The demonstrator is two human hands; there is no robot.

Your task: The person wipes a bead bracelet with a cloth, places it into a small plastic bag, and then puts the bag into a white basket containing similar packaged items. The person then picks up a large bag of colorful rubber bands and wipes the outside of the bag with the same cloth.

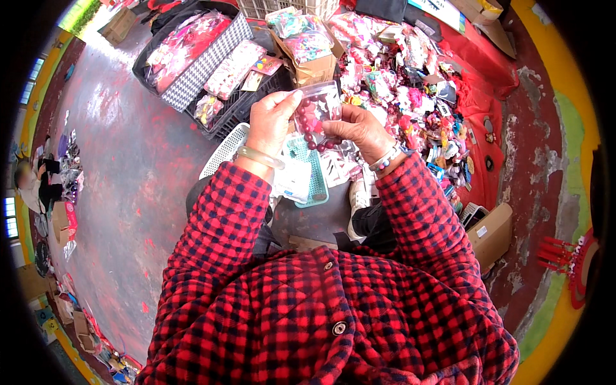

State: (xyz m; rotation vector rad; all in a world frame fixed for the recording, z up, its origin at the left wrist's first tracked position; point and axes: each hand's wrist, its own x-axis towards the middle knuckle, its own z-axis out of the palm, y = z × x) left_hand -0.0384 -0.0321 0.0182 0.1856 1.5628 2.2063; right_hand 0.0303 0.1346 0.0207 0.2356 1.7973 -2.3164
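Note:
Up in front of me, my left hand [269, 122] pinches the edge of a small clear plastic bag [325, 95] between thumb and fingers. Dark red round beads, apparently a beaded bracelet [313, 142], show at the bag; some lie behind its film and some hang at its lower end. My right hand [364, 133] is closed on the beads and the bag's right side, thumb across the front. Whether the beads are fully inside cannot be made out. Below both hands sits a teal plastic basket [319, 187] with white packets [292, 178] in and over it.
A white basket [223, 153] stands left of the teal one. Beyond are a black crate [221, 125], a cardboard box [316, 69] of bagged goods and a patterned bin [173, 96]. A large pile of small packaged trinkets [410, 96] covers red cloth at right. Another person [38, 183] is far left.

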